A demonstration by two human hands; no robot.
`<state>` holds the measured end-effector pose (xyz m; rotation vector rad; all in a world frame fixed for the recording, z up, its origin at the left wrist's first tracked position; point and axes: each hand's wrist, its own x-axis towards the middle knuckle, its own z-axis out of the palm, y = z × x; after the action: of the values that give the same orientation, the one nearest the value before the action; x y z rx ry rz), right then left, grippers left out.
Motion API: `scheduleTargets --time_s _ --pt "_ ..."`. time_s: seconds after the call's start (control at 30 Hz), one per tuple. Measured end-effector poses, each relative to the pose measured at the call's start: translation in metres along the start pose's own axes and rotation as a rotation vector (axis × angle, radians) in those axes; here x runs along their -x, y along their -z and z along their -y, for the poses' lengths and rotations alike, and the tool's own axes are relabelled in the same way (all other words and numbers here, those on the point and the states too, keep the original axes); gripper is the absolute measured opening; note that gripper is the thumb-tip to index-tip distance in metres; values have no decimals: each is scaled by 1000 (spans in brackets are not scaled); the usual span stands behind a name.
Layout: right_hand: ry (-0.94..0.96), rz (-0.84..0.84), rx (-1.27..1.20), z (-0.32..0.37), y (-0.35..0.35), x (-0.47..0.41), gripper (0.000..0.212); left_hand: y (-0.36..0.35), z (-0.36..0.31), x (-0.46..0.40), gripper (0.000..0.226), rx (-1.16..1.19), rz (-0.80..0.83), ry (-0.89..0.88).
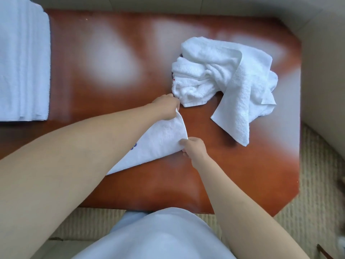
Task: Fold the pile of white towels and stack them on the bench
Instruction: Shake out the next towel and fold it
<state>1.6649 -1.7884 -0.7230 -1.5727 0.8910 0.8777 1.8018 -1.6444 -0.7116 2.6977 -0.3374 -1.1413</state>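
A small white towel [158, 141] with a blue mark lies partly folded on the reddish-brown bench [115, 71], mostly under my left forearm. My left hand [166, 107] pinches its far corner. My right hand [194, 148] pinches its near right corner. Just beyond my left hand sits a crumpled pile of white towels [224, 81], one towel trailing toward me on the right. A stack of folded white towels [22, 68] rests at the bench's left end.
Glossy bench surface shows between the stack and the pile. Woven beige carpet [317, 184] lies to the right and front of the bench. A pale wall or seat [321, 71] borders the right side.
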Motion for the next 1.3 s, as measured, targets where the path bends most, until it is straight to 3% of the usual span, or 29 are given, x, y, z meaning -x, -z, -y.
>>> scheduleTargets --time_s 0.13,0.27,0.53,0.77,0.83,0.9,1.0,1.3 --pt "108 -74 132 21 2 7 11 26 28 20 22 10 -66 -56" --pt "247 -72 24 61 -18 20 18 51 69 53 18 82 -199 5" --pt "526 68 27 118 -105 73 16 62 161 165 27 249 -452 197" --pt "757 168 220 109 -209 152 6 19 252 305 16 410 -602 309" --pt "831 202 275 102 -241 181 3 6 277 351 24 451 -635 333" --pt "901 232 310 95 -275 214 11 -8 302 399 24 502 -689 338" --pt "954 274 327 83 -324 261 7 -29 341 466 7 598 -814 335" --pt "1060 288 290 58 -445 359 8 -58 437 608 11 658 -1045 354"
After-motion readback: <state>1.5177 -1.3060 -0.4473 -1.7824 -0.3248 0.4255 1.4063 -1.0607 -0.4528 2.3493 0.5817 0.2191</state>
